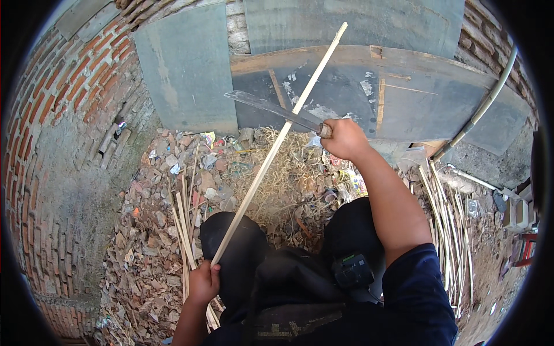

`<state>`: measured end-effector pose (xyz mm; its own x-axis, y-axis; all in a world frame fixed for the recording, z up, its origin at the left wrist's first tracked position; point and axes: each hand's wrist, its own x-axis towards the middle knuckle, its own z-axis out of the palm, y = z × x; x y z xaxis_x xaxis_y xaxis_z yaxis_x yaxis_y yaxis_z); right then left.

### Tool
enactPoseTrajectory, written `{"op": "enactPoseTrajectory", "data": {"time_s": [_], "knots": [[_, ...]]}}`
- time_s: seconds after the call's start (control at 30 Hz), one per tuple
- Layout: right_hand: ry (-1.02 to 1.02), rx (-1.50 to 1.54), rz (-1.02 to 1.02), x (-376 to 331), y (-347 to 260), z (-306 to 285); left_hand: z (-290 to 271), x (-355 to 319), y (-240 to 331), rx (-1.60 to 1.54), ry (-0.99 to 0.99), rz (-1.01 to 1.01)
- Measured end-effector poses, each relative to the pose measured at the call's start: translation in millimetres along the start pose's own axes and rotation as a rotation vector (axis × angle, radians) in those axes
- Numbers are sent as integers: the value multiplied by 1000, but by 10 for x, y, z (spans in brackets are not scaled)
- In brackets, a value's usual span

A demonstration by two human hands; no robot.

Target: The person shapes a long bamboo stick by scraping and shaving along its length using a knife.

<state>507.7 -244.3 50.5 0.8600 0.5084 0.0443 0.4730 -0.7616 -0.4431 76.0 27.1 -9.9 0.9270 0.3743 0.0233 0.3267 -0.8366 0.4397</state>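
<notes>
Strip: a long, narrow, pale strip [259, 176] of wood-like material, straight-sided and slightly fibrous, is held slantwise, its far end toward the upper right.
Knife: a long, dark knife [257, 104] with a scuffed blade and a stubby brownish handle is crossed with the strip on its far half; whether the edge touches cannot be told.
Shavings: thin, curled, straw-coloured shavings [274, 179] are heaped below the strip, on rough rubble [141, 254].
Sticks: slender pale sticks [441, 213] are laid in a loose bunch well right of the strip.
Panels: flat grey panels [184, 75] are stood beyond the strip.
Edges and room: the strip's far end is left unheld; its lower part is passed over the left knee [222, 230], and a gap is left between the knees to its right.
Left hand: the strip's near end is gripped by the left hand [203, 282], thumb laid against it.
Right hand: the knife's handle is clasped by the right hand [345, 138], right of the strip.
</notes>
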Motion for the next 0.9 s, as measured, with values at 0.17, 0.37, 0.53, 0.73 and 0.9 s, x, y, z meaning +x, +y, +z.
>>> {"op": "enactPoseTrajectory", "data": {"time_s": [0.17, 0.37, 0.53, 0.73, 0.9], "knots": [[87, -48, -269, -196, -249, 13, -55, -36, -9, -30, -24, -36], [38, 37, -6, -7, 176, 9, -69, -216, 41, 27, 8, -27], [-158, -142, -158, -203, -258, -10, -43, -561, -240, -53, -57, -134], [-141, -43, -122, -44, 20, 94, 43, -550, -298, 24, -10, -95], [-60, 3, -200, -167, -161, 134, 98, -580, -292, 94, 27, -100]]}}
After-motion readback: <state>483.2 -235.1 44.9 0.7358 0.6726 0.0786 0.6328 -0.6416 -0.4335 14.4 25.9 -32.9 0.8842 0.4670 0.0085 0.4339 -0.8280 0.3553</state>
